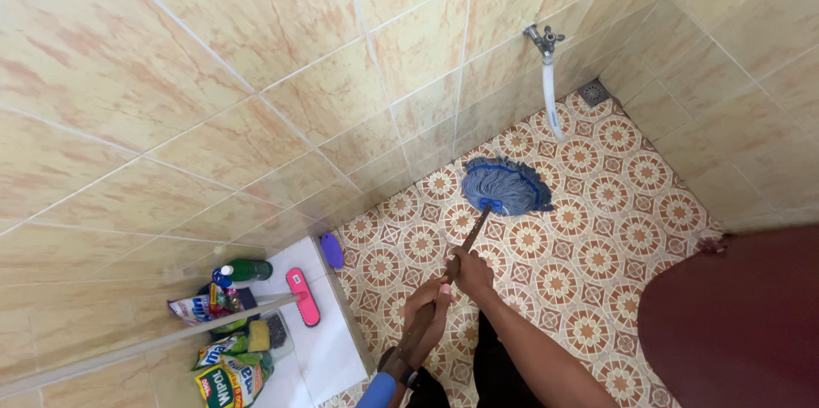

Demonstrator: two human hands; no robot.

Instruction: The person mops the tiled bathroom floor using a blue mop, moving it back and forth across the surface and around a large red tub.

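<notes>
Beige marbled tile walls (213,75) meet a patterned floor (597,229); a tap (543,36) sits above the corner drain (594,91).

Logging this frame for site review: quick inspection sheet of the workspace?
Surface: patterned tile floor; wetness cannot be told.
Job's things: blue mop head flat on floor, on a wooden handle.
Clutter: pink brush, purple scrubber, green bottle, pouches on white ledge.
Hands: left hand and right hand both grip the handle.
Cables: nothing seen; short white hose on wall tap.
Surroundings: beige tiled walls, corner floor drain.
</notes>
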